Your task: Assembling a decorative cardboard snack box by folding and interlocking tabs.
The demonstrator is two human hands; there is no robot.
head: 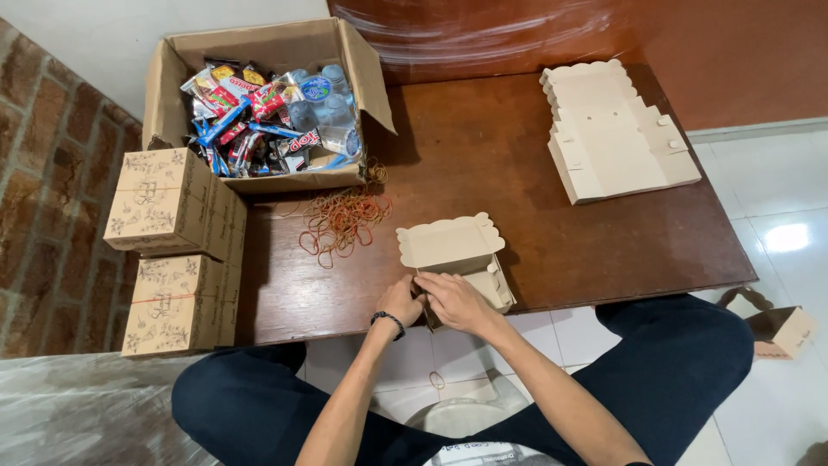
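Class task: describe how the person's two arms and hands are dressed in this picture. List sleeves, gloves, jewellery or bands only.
Both forearms are bare, with no sleeves showing up to the frame's lower edge. The left hand has a dark band around its wrist, like a bracelet or thin strap. The right hand wears no glove, and no band or watch shows on its wrist. No rings can be made out on either hand.

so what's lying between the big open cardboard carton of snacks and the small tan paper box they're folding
A loose pile of rubber bands on the brown wooden table, seen in the head view, between the carton and the small box.
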